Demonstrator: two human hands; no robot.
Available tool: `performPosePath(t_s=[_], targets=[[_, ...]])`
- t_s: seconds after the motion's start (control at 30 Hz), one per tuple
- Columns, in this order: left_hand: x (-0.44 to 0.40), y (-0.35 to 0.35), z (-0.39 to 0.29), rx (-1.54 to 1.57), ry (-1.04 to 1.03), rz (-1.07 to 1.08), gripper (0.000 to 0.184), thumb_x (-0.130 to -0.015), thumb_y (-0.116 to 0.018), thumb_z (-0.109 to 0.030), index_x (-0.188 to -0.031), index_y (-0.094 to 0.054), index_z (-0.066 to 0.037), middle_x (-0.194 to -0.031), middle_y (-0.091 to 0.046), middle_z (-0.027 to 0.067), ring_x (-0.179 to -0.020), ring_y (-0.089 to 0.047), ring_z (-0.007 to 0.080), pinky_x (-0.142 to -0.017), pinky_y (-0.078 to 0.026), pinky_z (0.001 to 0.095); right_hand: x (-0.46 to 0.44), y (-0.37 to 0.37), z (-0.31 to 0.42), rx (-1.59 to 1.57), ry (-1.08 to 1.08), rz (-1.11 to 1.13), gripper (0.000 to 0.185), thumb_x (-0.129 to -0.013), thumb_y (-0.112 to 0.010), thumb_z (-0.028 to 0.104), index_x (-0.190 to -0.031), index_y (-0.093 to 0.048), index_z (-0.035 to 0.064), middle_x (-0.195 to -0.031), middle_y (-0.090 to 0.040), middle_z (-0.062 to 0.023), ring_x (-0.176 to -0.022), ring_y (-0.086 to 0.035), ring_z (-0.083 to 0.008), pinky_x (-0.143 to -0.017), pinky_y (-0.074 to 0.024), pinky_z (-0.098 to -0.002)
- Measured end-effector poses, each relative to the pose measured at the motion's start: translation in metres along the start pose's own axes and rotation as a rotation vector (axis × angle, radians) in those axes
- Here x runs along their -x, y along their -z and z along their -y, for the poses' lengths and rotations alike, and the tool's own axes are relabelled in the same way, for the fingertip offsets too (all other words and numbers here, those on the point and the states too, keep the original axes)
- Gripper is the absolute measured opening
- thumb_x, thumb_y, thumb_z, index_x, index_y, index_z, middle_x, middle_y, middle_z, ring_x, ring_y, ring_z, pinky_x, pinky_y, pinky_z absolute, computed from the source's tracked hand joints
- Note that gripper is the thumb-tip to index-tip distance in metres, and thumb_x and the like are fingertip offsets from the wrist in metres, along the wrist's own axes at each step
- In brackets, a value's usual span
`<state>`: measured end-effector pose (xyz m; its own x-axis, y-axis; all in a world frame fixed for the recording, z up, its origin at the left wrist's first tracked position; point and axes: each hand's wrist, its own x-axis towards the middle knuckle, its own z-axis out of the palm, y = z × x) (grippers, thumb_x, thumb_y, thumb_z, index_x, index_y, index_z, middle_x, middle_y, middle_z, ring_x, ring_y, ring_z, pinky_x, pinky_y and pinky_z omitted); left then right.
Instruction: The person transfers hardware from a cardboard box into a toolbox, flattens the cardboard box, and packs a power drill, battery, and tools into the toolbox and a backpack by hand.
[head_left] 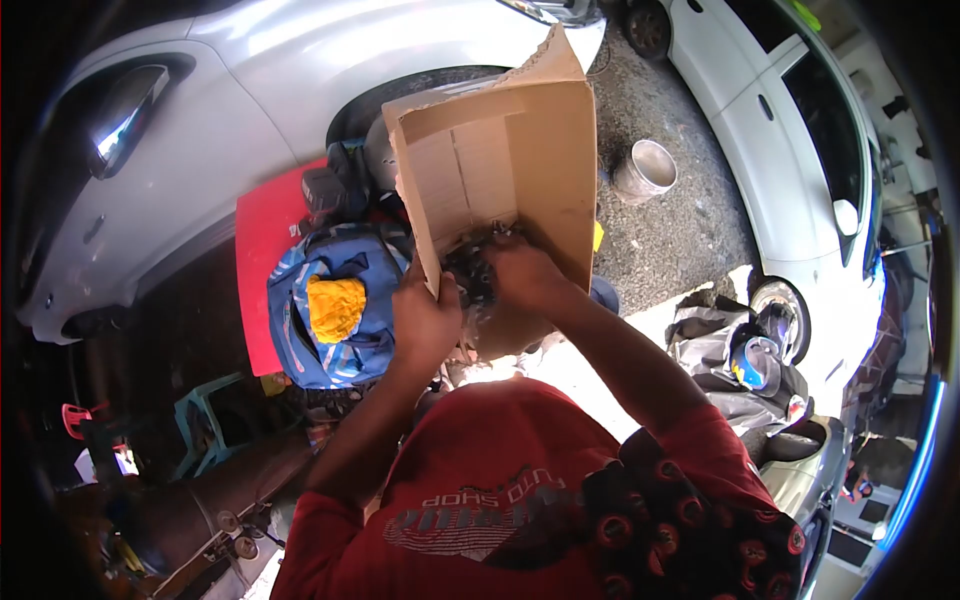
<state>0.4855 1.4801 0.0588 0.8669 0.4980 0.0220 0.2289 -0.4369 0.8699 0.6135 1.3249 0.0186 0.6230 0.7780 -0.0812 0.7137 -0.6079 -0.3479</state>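
Observation:
A tall open cardboard box [555, 150] stands tilted in front of me, one flap sticking up at its far end. My left hand [428, 308] is closed on the near left edge of the box, with the thumb on the inner side. My right hand [525, 272] reaches into the box, over a heap of small dark, shiny pieces [470, 265] at its bottom. The fingers of that hand are mostly lost among these pieces, so their grip is hidden. What the pieces are is too dark to make out.
Left of the box, a blue backpack [370, 275] with a yellow cloth [336, 308] lies on a red surface [262, 225]. Silver cars [260, 90] stand close ahead and at right [770, 110]. A white bucket [645, 172] sits on the ground; black bags [715, 350] lie at right.

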Motion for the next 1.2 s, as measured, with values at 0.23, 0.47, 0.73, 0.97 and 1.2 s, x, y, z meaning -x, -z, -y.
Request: performPosePath(t_s=[0.23,0.47,0.73,0.97,1.2], targets=[[0.0,-0.001,-0.001,-0.066,-0.068,-0.042,0.033,-0.093,-0.06,-0.009,-0.121,-0.062,0.009,-0.106,-0.069,0.0324,-0.099,-0.068,0.0506,-0.084,-0.056,0.0501,0.018,-0.032,0.02,-0.182,-0.069,0.021,0.044,-0.081,-0.073,0.021,-0.122,-0.07,0.008,-0.134,-0.058,-0.0154,-0.131,-0.053,-0.0348,-0.103,-0.052,-0.0475],[-0.002,-0.002,-0.009,0.0,-0.005,-0.058,0.02,-0.094,-0.061,-0.009,-0.106,-0.064,0.007,-0.092,-0.07,0.0289,-0.093,-0.069,0.0488,-0.077,-0.055,0.0473,0.049,-0.019,0.036,-0.154,0.222,-0.053,0.042,-0.077,-0.073,0.024,-0.116,-0.075,0.0115,-0.131,-0.058,-0.0116,-0.127,-0.05,-0.0348,-0.104,-0.047,-0.0471],[-0.005,-0.001,-0.006,-0.033,0.007,-0.079,0.019,-0.094,-0.061,-0.012,-0.099,-0.064,0.006,-0.085,-0.07,0.0284,-0.088,-0.071,0.0477,-0.073,-0.055,0.0468,0.045,0.017,0.007,0.234,-0.025,0.071,0.022,-0.082,-0.07,0.023,-0.096,-0.079,0.0087,-0.119,-0.064,-0.0133,-0.122,-0.056,-0.0304,-0.1,-0.0513,-0.0433],[-0.008,-0.002,-0.008,-0.033,-0.018,-0.052,0.018,-0.094,-0.061,-0.012,-0.098,-0.064,0.006,-0.083,-0.07,0.0277,-0.086,-0.071,0.0466,-0.071,-0.055,0.0467,-0.011,0.006,0.017,0.142,0.119,-0.149,0.023,-0.086,-0.061,0.02,-0.093,-0.078,0.006,-0.11,-0.069,-0.0139,-0.121,-0.059,-0.0317,-0.098,-0.0521,-0.0439],[-0.01,0.002,-0.011,-0.029,0.03,-0.065,0.019,-0.094,-0.063,-0.011,-0.103,-0.065,0.006,-0.093,-0.071,0.0288,-0.094,-0.07,0.0477,-0.078,-0.056,0.047,-0.043,-0.033,0.016,0.209,0.218,-0.076,0.027,-0.088,-0.058,0.021,-0.099,-0.077,0.0058,-0.116,-0.067,-0.0164,-0.121,-0.06,-0.0328,-0.103,-0.0478,-0.0473]])
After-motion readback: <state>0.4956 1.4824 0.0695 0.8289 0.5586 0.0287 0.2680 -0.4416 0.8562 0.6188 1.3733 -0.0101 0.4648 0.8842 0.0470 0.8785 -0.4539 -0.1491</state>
